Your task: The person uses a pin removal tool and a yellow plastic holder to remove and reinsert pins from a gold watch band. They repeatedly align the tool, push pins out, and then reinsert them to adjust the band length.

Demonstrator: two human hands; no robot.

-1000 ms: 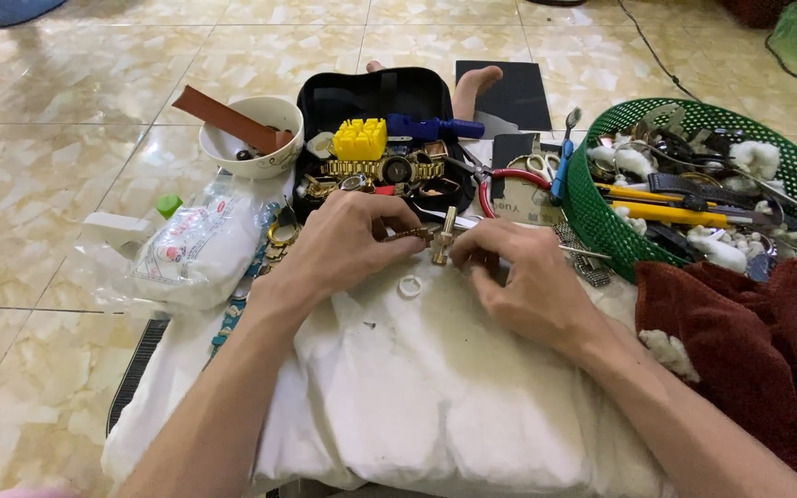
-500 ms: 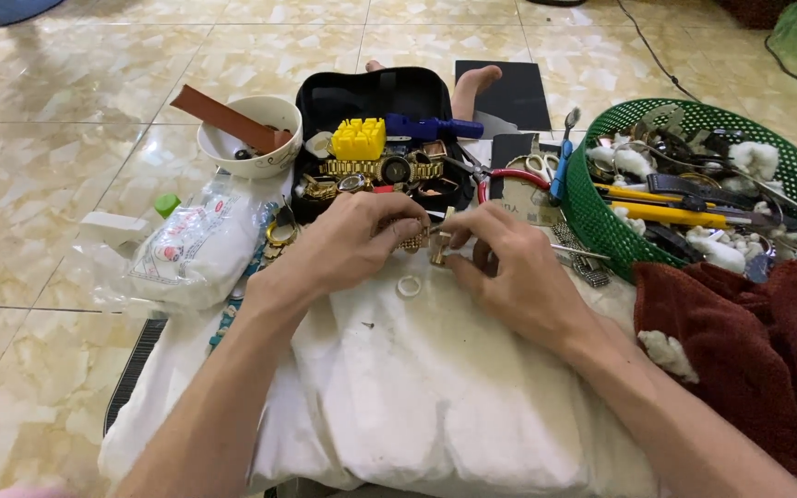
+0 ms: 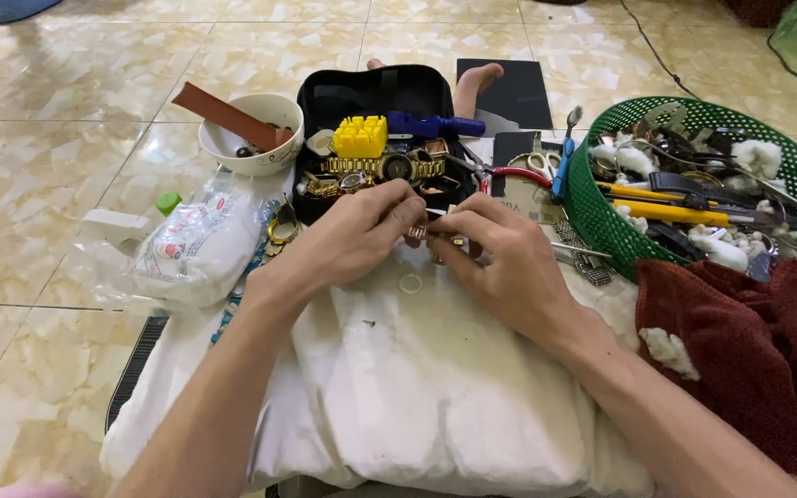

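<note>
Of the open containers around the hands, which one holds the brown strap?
The white bowl, left of the black tray: a brown strap leans across its rim. The tray holds watches, the green basket tools.

In the middle of the frame the left hand (image 3: 352, 242) and right hand (image 3: 500, 263) meet, fingertips pinched together on a small metal watch part (image 3: 422, 232) above a white cloth (image 3: 417, 397). A small ring (image 3: 410, 283) lies on the cloth just below them. Behind sits a black case (image 3: 371, 92) of gold watches; a green basket (image 3: 601, 221) of tools fills the upper right, a white bowl (image 3: 251, 161) the upper left.
</note>
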